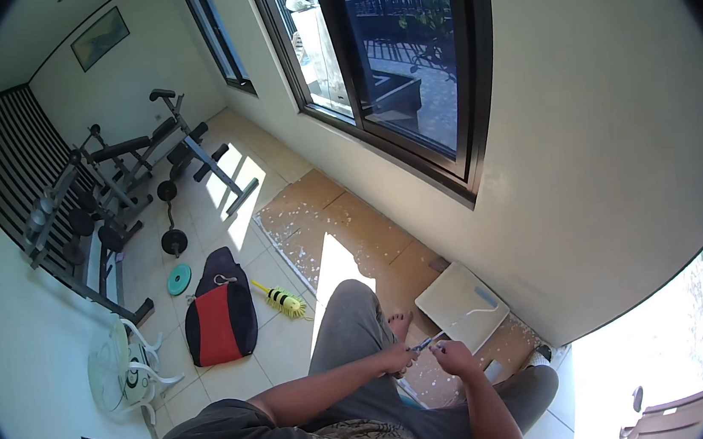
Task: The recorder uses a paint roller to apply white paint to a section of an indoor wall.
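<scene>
I sit with my legs bent and both hands close together in front of me. My left hand (396,359) is closed around a small slim tool (421,346) with blue and shiny metal parts; its exact kind is too small to make out. Just to its right, my right hand (452,357) is closed in a pinch near the tool's end. What its fingers hold is hidden. Beyond the hands lies a shallow pale tray (441,297), with a thin white bent rod (473,313) across its near part.
Brown boards (351,211) with white specks cover the floor along the wall. On the left lie a red and black bag (221,319), a yellow striped duster (283,302), a teal weight plate (179,279) and a barbell (170,217). A white fan (119,368) and a weight bench (138,146) stand farther off.
</scene>
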A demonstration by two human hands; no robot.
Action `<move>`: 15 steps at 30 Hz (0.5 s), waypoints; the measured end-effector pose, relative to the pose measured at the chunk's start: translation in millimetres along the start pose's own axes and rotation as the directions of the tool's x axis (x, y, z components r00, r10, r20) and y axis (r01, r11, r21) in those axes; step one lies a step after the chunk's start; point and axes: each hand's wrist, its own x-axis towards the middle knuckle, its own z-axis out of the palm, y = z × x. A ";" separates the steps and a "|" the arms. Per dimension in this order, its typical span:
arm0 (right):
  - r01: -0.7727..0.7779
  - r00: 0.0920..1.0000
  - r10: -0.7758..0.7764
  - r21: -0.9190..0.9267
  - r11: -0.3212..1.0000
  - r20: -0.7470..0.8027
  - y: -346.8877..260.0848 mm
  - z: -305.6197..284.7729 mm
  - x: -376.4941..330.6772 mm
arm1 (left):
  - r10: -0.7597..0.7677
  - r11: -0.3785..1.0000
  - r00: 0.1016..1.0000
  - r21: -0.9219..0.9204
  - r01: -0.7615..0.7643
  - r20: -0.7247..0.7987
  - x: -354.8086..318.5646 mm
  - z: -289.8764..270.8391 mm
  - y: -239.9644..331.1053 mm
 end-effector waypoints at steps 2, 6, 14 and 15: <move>-0.015 1.000 0.015 -0.001 1.000 0.005 14.4 10.7 5.6 | -0.007 0.979 0.999 -0.202 0.014 0.039 19.4 20.0 -13.8; -0.272 0.960 0.222 0.380 0.884 0.170 15.7 4.6 5.8 | -0.026 0.983 0.999 -0.183 0.017 -0.046 37.4 48.5 -24.1; -0.571 0.821 0.326 0.674 0.469 0.468 10.5 22.4 8.6 | -0.086 0.988 0.995 0.123 0.090 -0.040 62.2 48.6 -50.9; -0.586 0.810 0.325 0.665 0.463 0.488 24.0 27.3 8.8 | -0.102 0.986 0.995 0.133 0.101 -0.003 62.1 53.6 -44.1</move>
